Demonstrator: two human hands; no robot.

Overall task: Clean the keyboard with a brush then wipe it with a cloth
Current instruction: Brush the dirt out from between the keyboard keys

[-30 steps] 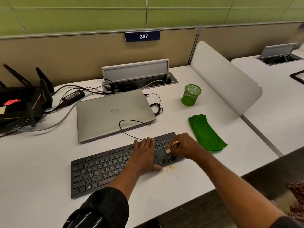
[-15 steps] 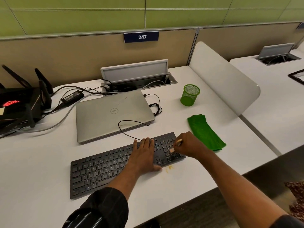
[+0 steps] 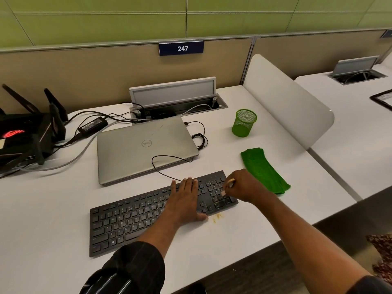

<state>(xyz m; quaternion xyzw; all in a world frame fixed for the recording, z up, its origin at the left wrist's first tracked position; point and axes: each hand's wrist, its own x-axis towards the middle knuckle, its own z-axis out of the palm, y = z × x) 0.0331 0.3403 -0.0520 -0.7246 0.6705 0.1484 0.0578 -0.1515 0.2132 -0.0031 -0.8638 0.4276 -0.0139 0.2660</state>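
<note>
Head view, one frame.

Hidden or unclear:
- Brush (image 3: pixel 230 182): only a pale handle stub above the fingers and a light tip below them show; the rest is inside the grip, and the bristles cannot be made out.
- Keyboard (image 3: pixel 131 219): black, lying at a slant on the white desk (image 3: pixel 42 209). Its middle keys are covered by the left hand, and its far right corner by the right hand.
- Router (image 3: pixel 25 136): black with antennas and a red glow, cut off by the left edge.
- Keyboard cable: thin and black, looping toward the laptop (image 3: pixel 144 147); its far end is lost under the laptop's front edge.
- Both sleeves are cut off at the bottom edge.

Hands:
- Left hand (image 3: pixel 184 200): flat, fingers straight and together, palm pressing down on the keyboard's middle right, thumb at the near edge.
- Right hand (image 3: pixel 244 185): fingers curled round the brush, pinching it, with the light tip touching the number-pad keys at the keyboard's right end.

Other items:
- Cloth (image 3: pixel 263 168): green, folded, on the desk just right of the right hand, apart from the keyboard.
- Crumbs (image 3: pixel 216 216): yellowish specks on the desk, just beside the keyboard's near edge.
- Mesh cup (image 3: pixel 244 123): green, upright, behind the cloth.
- Laptop: silver, lid down, behind the keyboard.
- Number plate (image 3: pixel 181 48): reads 247.
</note>
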